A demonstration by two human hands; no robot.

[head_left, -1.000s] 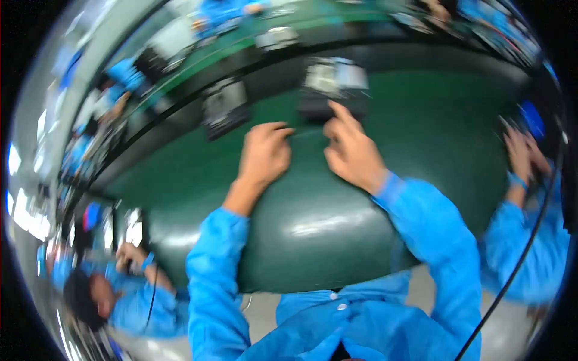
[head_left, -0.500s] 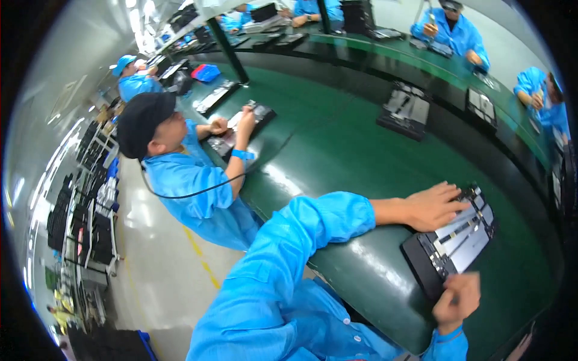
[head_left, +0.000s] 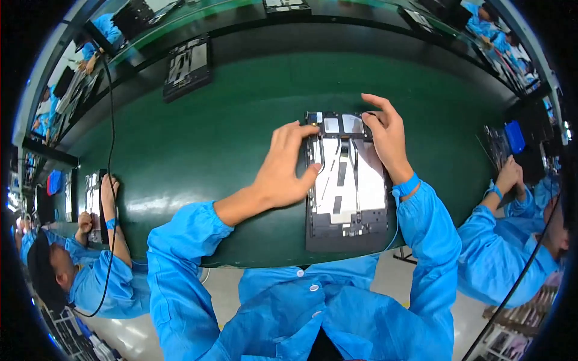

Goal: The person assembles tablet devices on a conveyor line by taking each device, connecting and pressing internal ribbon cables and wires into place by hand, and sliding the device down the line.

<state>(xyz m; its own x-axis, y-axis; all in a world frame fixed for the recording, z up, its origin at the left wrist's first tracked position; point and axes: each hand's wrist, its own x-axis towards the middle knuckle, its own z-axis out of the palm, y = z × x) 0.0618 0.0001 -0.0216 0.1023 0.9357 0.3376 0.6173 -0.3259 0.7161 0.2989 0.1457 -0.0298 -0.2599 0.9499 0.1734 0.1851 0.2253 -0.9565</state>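
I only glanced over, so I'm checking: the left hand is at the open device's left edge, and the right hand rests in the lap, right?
Wrong about the right hand: the head view shows it at the far right corner of the open device. The rest is correct.

An opened, rectangular black device (head_left: pixel 347 186), silver panels (head_left: pixel 370 174) exposed, lies flat on the green tabletop (head_left: pixel 241 126).

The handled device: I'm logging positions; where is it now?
In the head view, the device lies right of centre on the table, between the left hand and right hand.
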